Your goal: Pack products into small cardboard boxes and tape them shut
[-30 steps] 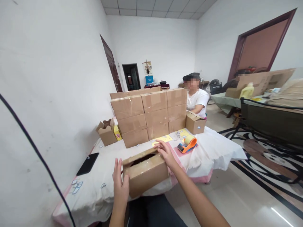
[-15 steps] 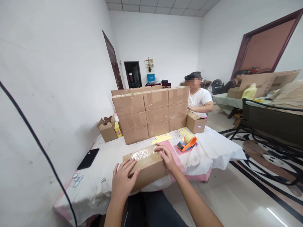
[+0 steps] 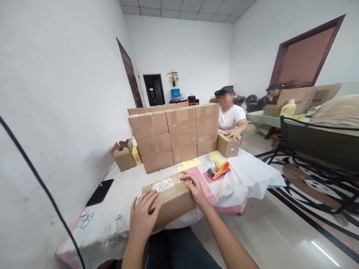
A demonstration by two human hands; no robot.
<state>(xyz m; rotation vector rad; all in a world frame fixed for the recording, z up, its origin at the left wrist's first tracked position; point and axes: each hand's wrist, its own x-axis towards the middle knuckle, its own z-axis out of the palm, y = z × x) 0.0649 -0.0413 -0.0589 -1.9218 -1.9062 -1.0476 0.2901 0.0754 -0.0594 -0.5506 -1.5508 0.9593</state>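
Observation:
A taped cardboard box (image 3: 175, 211) lies on its long side near the front edge of the table, with shiny clear tape across its top. My left hand (image 3: 143, 211) rests on the box's left end, fingers spread flat on top and thumb at the front edge. At the right end, my right hand (image 3: 195, 186) lies on the top with its fingers stretched over the tape's end. Neither hand is closed round anything. To the right of the box sits an orange tape dispenser (image 3: 223, 171) with a roll of tape.
Behind the box stands a wall of stacked cartons (image 3: 182, 144). An open carton (image 3: 123, 158) is at the left, and a black phone-like slab (image 3: 100, 192) lies on the cloth. A co-worker (image 3: 231, 116) sits beyond, one hand on a small box (image 3: 227, 146).
The view has shifted slightly. The co-worker's hand has come down onto the small box, whose raised flap is now flat. My hands stay in place on the long box.

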